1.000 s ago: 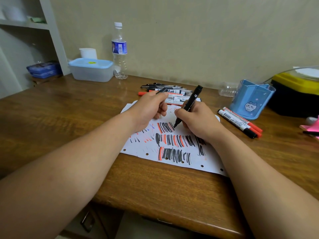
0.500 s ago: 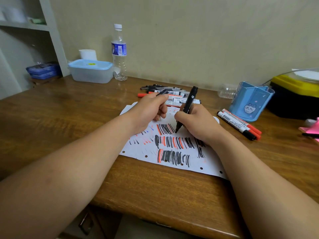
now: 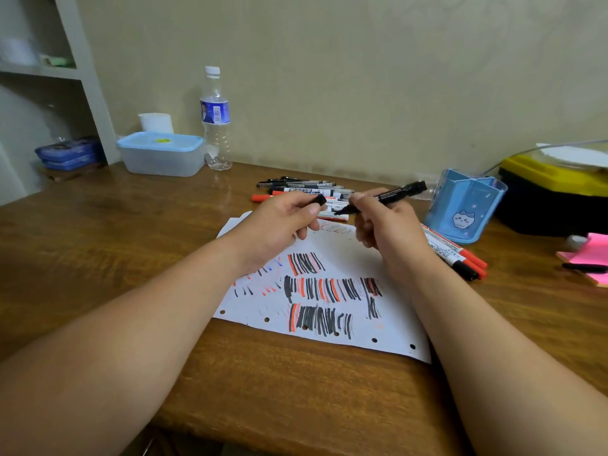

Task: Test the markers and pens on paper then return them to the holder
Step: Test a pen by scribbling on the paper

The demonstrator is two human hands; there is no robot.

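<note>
My right hand grips a black marker, lifted off the paper and lying nearly level, its bare tip pointing left. My left hand pinches the marker's black cap a short way from that tip. Below both hands lies the white punched paper, covered with black and red test strokes. A pile of markers and pens lies behind the hands. Two or three red and black markers lie right of the paper. The blue holder with a cat picture stands at the right.
A clear water bottle and a lidded plastic box stand at the back left by the wall. A yellow-and-black case sits far right, with pink sticky notes and a black pen on them. The desk's front edge runs below the paper.
My right hand lifted the marker from the paper and turned it nearly level, tip toward the left. My left hand rose with the cap and came close to the tip.
</note>
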